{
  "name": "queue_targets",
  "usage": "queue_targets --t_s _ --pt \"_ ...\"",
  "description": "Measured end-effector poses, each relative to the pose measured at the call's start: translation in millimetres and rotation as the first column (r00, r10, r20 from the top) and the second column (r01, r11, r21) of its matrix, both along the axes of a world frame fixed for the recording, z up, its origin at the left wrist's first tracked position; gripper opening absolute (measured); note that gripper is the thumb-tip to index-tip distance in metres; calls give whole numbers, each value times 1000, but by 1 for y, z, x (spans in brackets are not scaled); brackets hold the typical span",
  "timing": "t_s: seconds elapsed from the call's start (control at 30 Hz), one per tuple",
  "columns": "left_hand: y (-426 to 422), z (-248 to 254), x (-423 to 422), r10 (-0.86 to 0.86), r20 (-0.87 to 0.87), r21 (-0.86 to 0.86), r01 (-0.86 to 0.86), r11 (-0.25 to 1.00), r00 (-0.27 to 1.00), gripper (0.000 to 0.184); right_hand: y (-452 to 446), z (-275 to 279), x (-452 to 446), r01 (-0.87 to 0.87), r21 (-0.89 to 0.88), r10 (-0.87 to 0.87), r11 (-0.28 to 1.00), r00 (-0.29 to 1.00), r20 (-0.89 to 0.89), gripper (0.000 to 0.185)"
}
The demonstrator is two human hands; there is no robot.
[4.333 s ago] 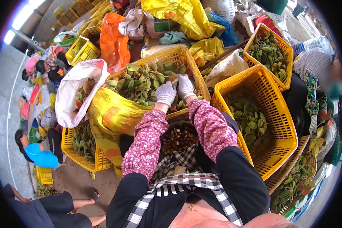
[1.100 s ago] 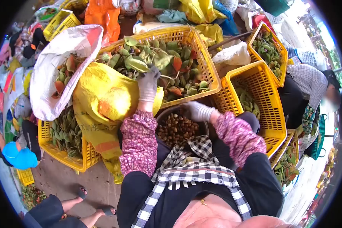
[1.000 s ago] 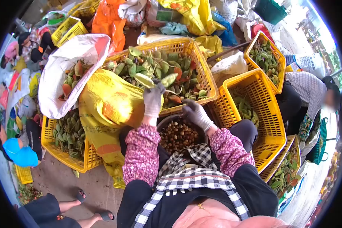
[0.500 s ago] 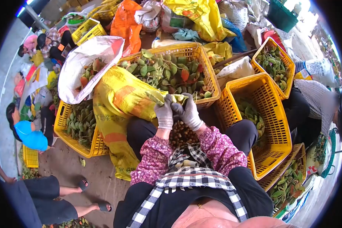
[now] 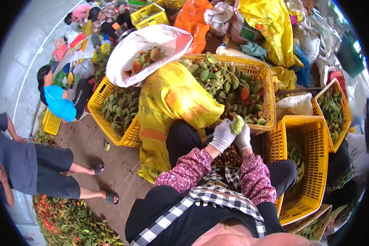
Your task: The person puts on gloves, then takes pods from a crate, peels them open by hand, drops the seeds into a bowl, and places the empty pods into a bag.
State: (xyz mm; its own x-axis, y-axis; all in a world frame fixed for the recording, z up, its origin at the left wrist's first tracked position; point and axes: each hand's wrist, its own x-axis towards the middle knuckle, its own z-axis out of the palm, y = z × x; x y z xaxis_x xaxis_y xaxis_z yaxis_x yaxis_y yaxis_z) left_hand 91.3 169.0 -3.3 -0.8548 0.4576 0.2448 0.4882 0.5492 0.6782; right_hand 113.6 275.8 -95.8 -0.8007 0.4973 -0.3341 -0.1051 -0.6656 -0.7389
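Note:
My left hand [image 5: 224,136], in a pale knitted glove, is closed at the lower left of a green pod [image 5: 237,124]. My right hand [image 5: 244,137], gloved too, grips the same pod from the right. The pod stands up between the two hands, its top pale green. Below them, brown nuts [image 5: 228,157] lie heaped between my knees, partly hidden by my wrists. Just ahead of the hands is a yellow crate [image 5: 268,98] full of green and a few reddish pods. A yellow sack [image 5: 184,92] drapes over my left knee.
At right stands a deep yellow crate [image 5: 320,164] with green husks inside. A white sack [image 5: 151,35] of pods rests at left over another pod-filled crate [image 5: 95,104]. A person in dark shorts [image 5: 55,176] stands at left; a person in blue [image 5: 59,102] sits farther off.
The view has swung left, so everything sits farther right, and the standing person shows more. My hands have turned the pod upright and hold it closer together.

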Motion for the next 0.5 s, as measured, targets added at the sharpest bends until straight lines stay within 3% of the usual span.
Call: queue_targets --t_s 0.03,0.1,0.17,0.23,0.27,0.3,0.33,0.37,0.4,0.43,0.5 --pt "0 1 2 -53 -24 -41 52 998 998 23 0 -13 6 18 184 -27 983 999 47 18" --pt "-3 1 -2 -178 -82 -15 177 984 981 21 6 -19 15 -56 -160 23 985 980 -199 23" --pt "-12 5 -38 -404 116 360 341 868 907 19 5 53 34 -140 376 155 916 988 -9 28" --pt "-39 117 -56 -131 92 91 123 988 987 11 14 90 47 -301 183 278 936 950 140 31" --pt "-60 115 -94 -33 -18 299 36 953 999 12 15 60 47 -311 207 288 927 948 137 30" --pt "-81 113 -132 80 -128 486 -8 874 989 14 2 42 38 -417 498 202 760 881 429 29" --pt "-101 146 -173 184 -351 347 -55 936 918 18 -4 -3 41 -448 715 89 536 873 480 34" --pt "-114 180 -201 174 -667 100 -145 984 724 20 -16 -18 43 -576 726 6 377 785 619 42" --pt "-127 184 -246 374 -472 194 -319 928 799 24 -23 -46 47 -566 764 -11 309 801 598 53" --pt "-169 167 -341 292 -696 -120 -508 853 655 33 -35 -51 52 -669 741 -77 60 737 672 57" --pt "-159 201 -357 267 -476 -241 -416 877 838 45 -30 -40 65 -808 559 77 187 579 812 60"
